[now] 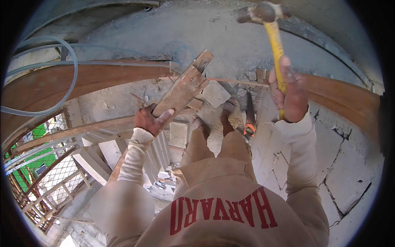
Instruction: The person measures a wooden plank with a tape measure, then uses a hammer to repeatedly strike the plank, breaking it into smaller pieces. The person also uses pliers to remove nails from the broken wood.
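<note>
My right hand point(291, 92) is closed round the yellow handle of a hammer point(275, 49). The hammer is raised on the right, its dark metal head at the top of the view. My left hand point(154, 117) grips the near end of a wooden board point(179, 92), with fingers partly hidden beneath it. The board slants away to the upper right. A second, narrower wood piece point(203, 60) shows at its far end; how the two are joined I cannot make out.
A handsaw point(249, 117) with an orange handle stands right of my feet. Long brown planks point(111, 76) cross the left and right. Clear hose point(72, 78) loops at the left. Pale slabs point(96, 162) lean lower left, near a metal grille point(57, 164). A cracked block wall point(341, 164) rises at right.
</note>
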The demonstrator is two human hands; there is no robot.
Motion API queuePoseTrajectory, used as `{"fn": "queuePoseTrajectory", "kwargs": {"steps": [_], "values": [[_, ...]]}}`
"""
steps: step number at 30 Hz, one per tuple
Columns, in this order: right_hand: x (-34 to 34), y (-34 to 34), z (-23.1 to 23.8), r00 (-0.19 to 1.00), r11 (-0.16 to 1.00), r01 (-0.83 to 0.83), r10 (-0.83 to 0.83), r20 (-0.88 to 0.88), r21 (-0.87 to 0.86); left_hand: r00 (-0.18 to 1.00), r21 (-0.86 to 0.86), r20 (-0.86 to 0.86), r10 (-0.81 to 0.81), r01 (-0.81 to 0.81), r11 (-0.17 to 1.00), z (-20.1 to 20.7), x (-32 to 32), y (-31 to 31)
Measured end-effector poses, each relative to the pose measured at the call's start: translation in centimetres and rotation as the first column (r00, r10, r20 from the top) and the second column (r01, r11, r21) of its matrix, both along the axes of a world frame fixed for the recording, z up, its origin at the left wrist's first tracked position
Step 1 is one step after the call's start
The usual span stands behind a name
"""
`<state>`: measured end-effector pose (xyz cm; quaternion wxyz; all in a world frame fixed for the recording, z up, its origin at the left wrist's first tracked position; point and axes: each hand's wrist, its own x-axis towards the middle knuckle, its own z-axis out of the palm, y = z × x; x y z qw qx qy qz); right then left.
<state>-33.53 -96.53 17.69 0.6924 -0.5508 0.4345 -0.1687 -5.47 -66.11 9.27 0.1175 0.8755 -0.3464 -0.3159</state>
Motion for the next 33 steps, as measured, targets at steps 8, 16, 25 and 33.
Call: {"fn": "queuePoseTrajectory", "kwargs": {"steps": [8,16,25,33], "values": [[-1.1,0.2,-7.4,0.848,0.890,-0.448,0.396,-0.352,-0.079,0.998,-0.031,0.051,-0.047,0.049,0.998,-0.3,-0.3,-0.2],[1.8,-1.4,-2.2,0.969,0.998,-0.046,0.032,-0.245,-0.049,1.000,-0.059,-0.015,-0.003,0.002,0.998,0.4,-0.8,-0.3],[0.3,-2.4,-0.3,0.970,0.985,-0.097,0.125,-0.207,0.141,1.000,0.006,-0.014,0.009,-0.009,1.000,-0.7,-1.7,0.8],[-0.7,-1.4,-0.6,0.937,0.987,-0.053,0.101,-0.334,0.152,0.999,0.013,-0.015,-0.034,0.035,0.999,-0.4,-2.4,1.1]]}}
